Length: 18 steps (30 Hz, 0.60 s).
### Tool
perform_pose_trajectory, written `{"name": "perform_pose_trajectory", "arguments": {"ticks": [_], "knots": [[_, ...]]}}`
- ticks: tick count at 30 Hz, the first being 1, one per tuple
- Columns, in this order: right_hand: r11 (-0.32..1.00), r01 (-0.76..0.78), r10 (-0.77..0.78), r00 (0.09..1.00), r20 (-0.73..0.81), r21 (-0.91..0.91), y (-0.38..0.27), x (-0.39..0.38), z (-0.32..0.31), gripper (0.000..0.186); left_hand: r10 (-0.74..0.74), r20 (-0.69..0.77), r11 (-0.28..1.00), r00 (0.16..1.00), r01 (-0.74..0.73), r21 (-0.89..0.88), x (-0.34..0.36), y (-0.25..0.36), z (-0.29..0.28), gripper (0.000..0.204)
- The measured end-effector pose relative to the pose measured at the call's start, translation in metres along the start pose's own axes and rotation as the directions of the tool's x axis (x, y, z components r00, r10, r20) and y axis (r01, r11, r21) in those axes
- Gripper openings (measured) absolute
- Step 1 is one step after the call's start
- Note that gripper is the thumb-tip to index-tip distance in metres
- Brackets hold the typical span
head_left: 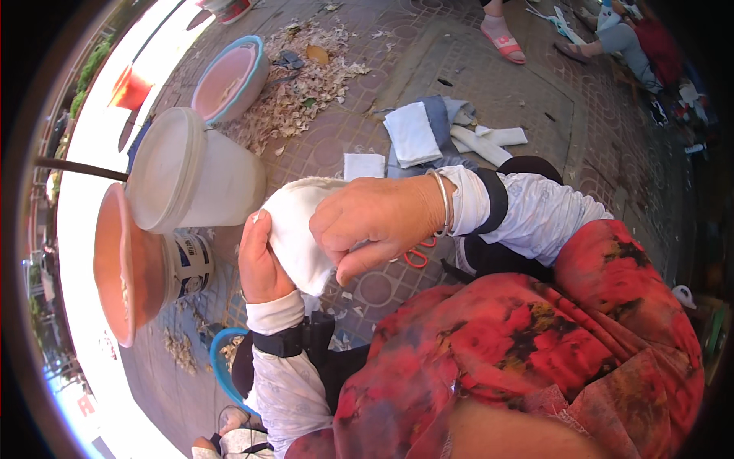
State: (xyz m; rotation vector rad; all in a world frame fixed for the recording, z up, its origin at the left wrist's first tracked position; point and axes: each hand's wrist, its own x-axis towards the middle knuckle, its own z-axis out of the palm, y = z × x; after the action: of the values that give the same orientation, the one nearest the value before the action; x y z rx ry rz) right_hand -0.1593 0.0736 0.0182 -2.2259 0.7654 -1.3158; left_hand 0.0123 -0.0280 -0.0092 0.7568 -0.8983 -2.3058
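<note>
My left hand grips the left side of a folded white cloth, thumb along its edge. My right hand is bent over the cloth's right part, fingers curled against it, partly hiding it. Beyond my hands on the paving lie more folded white cloths, white strips and grey cloth. Orange-handled scissors show just right of my right thumb.
At left stand a white bucket, a pink basin beside another bucket, and a blue-rimmed pink basin near scattered peelings. A blue basin is below. Other people's feet and legs appear beyond.
</note>
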Motion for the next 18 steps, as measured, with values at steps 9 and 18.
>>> {"name": "perform_pose_trajectory", "arguments": {"ticks": [9,18], "knots": [[0.989,-0.062,0.097,0.96,0.263,-0.138,-0.003,-0.008,0.015,0.019,0.077,-0.09,0.997,0.993,-0.078,-0.015,0.001,0.015,0.003,0.022],[0.924,0.077,0.01,0.974,0.227,-0.374,-0.023,0.018,0.007,0.053,0.049,0.062,0.994,0.997,-0.055,0.093,0.002,-0.005,0.014,0.014]]}}
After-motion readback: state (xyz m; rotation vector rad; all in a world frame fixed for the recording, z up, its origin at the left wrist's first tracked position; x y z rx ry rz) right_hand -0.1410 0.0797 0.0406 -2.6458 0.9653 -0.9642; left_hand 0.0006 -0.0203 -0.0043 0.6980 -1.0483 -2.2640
